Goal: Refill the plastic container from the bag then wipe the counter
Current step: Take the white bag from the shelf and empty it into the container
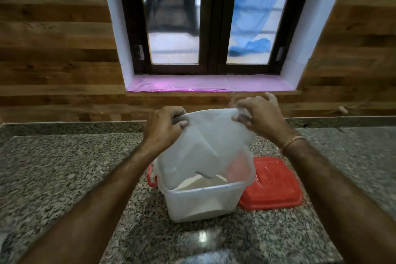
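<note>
A translucent plastic bag [205, 141] is held upside down over a clear plastic container [203, 201] on the granite counter [64, 169]. My left hand [165, 126] grips the bag's upper left corner and my right hand [259, 115] grips its upper right corner. The bag's mouth hangs inside the container. White powder [201, 182] lies heaped in the container. A red clip handle [151, 178] shows on the container's left side.
The container's red lid [274, 184] lies flat on the counter, touching the container's right side. A wood-panel wall and a dark-framed window [210, 17] with a pink sill [210, 84] stand behind the counter.
</note>
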Tool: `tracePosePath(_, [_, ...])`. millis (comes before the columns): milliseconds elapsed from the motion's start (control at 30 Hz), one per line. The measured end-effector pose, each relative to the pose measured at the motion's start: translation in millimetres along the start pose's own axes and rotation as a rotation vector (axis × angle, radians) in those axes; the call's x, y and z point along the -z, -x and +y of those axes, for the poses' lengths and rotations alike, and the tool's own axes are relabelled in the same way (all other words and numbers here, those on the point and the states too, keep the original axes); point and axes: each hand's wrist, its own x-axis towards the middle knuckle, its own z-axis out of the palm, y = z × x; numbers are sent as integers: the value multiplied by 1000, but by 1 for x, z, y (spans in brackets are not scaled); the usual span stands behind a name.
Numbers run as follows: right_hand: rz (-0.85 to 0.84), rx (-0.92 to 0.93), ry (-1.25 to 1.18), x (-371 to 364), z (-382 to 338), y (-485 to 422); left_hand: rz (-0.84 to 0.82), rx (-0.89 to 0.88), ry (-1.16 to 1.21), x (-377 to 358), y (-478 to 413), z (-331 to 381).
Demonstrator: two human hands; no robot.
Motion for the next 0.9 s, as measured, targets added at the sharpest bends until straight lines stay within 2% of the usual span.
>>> tracePosePath(100, [76,-29,-28,-2,6,1,-49,-123,-41,-5,8,4])
tracePosePath(200, [167,-2,-199,-6,-7,-3,-189,-227,-228,-9,9,22])
tracePosePath(267, [226,8,-279,-7,-18,-6,-143,-258,-247,-16,6,27])
tracePosePath(333, [257,28,-276,-7,-18,-6,-89,-200,-152,-15,2,28])
tracePosePath(400, [191,35,-233,-8,-10,-3,-78,-162,-102,-12,-1,26])
tracePosePath(500, [69,16,-211,-14,-2,2,-57,-221,-199,-13,-1,29])
tracePosePath(567, [172,2,-242,-24,5,5,-49,-263,-216,-17,-1,33])
tracePosePath(600, [220,-31,-349,-29,8,7,-52,-272,-203,-16,-3,34])
tracePosePath(633, [229,-101,-556,-33,13,9,-68,-262,-171,-14,-6,35])
tracePosePath(733, [64,-257,-1313,-47,28,16,-177,-220,-16,-2,-18,32])
tracePosePath(833, [-72,-274,-1551,-64,36,16,-240,-227,-2,4,-24,31])
tracePosePath(900, [-17,-351,-1565,-72,37,13,-203,-238,-83,8,-26,30])
